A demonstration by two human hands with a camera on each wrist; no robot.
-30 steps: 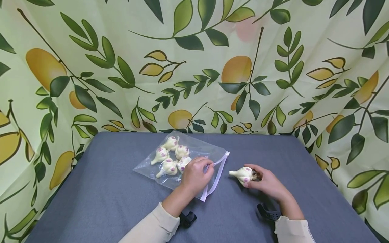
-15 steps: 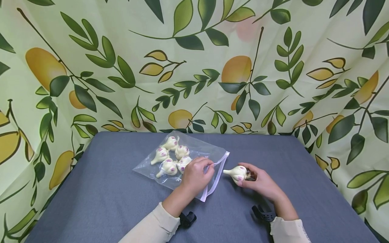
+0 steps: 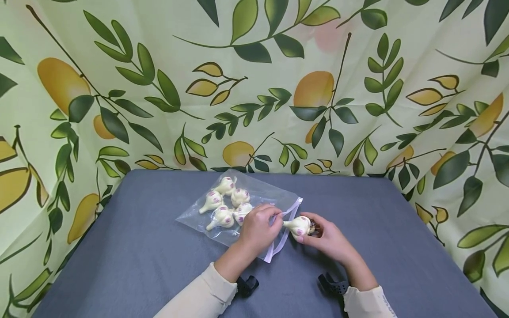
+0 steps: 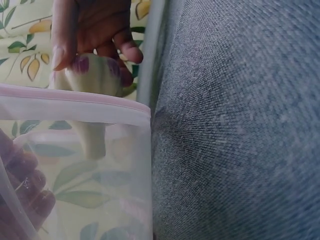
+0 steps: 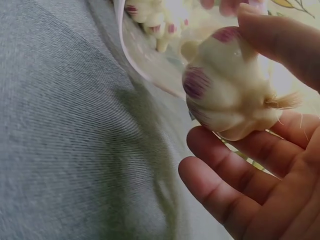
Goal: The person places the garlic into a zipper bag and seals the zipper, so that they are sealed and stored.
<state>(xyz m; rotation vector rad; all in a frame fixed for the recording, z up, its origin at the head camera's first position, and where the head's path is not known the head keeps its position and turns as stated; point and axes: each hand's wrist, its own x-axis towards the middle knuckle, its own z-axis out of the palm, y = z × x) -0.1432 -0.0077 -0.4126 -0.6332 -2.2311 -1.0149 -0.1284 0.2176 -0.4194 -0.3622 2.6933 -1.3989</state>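
A clear zip bag [image 3: 274, 194] with a whitish zip strip lies flat, several garlic bulbs [image 3: 222, 216] inside it. My left hand [image 3: 257, 227] pinches the upper layer of the bag by its mouth. Fingers and thumb of my right hand [image 3: 332, 240] grip another garlic bulb [image 3: 299, 226], white with purple patches, from its root end. Its stem points left into the bag's mouth. In the left wrist view the stem shows behind the see-through bag wall [image 4: 115, 175], while the bulb's body is outside the rim. Root hairs show on the garlic in the right wrist view.
Grey cloth covers the table [image 3: 159, 256], whose far edge meets a hanging curtain [image 3: 262, 110] printed with leaves and fruit. Dark wrist straps [image 3: 247, 286] sit below both hands.
My right hand has carried its garlic bulb leftward, from beside the bag to the bag's mouth. The left hand keeps its pinch on the bag in the same place.
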